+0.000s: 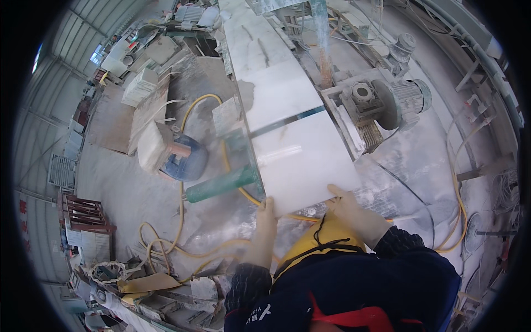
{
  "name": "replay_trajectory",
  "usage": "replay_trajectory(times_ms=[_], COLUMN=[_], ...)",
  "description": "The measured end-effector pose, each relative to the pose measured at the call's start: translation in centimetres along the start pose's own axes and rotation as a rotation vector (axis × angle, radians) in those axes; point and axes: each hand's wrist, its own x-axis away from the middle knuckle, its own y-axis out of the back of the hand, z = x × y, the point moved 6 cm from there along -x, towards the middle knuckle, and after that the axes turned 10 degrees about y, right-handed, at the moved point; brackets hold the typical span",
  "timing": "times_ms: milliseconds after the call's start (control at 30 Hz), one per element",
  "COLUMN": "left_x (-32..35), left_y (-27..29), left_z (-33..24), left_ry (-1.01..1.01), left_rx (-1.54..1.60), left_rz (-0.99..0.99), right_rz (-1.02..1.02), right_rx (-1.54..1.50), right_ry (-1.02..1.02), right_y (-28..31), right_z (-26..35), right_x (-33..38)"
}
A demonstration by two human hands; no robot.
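A flat, white, polished stone slab point(307, 163) lies at the near end of a long bed, its near edge reaching toward my body. My left hand point(266, 217), in a pale glove, grips its near left corner, the fingertips showing at the edge. At the near right part of the same edge, my right hand point(345, 203), gloved alike, holds on with its thumb over the top; its other fingers are partly hidden. Beyond a narrow dark gap lies a second white slab point(279, 91) with a grey patch at its left edge.
A dusty motor with gearbox point(381, 102) sits right of the bed. Left of it, a green cylinder point(221, 184) sticks out sideways. A yellow hose point(181, 221) loops across the dusty floor. Further left stands a blue drum point(188, 160); broken stone pieces point(182, 301) lie at the lower left.
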Motion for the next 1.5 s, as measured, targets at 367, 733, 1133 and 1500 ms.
replay_trajectory(times_ms=[367,733,1133,1500], left_x=[-3.0,-5.5,-8.1,-6.9], left_y=[0.6,0.9,0.9,2.4], left_z=[-0.8,-1.2,0.5,10.9], left_ry=[0.135,0.083,0.115,0.203], left_rx=[0.096,0.066,0.091,0.455], left_rz=[-0.016,0.005,0.081,0.303], right_rz=[-0.039,-0.117,0.072,-0.123], right_rx=[-0.129,-0.118,0.044,-0.076], right_ry=[-0.036,-0.043,-0.089,-0.116], right_y=[-1.8,-3.6,1.5,-0.8], right_z=[0.0,2.0,-2.7,-1.0], right_x=[-2.7,-3.0,-6.8,-5.9])
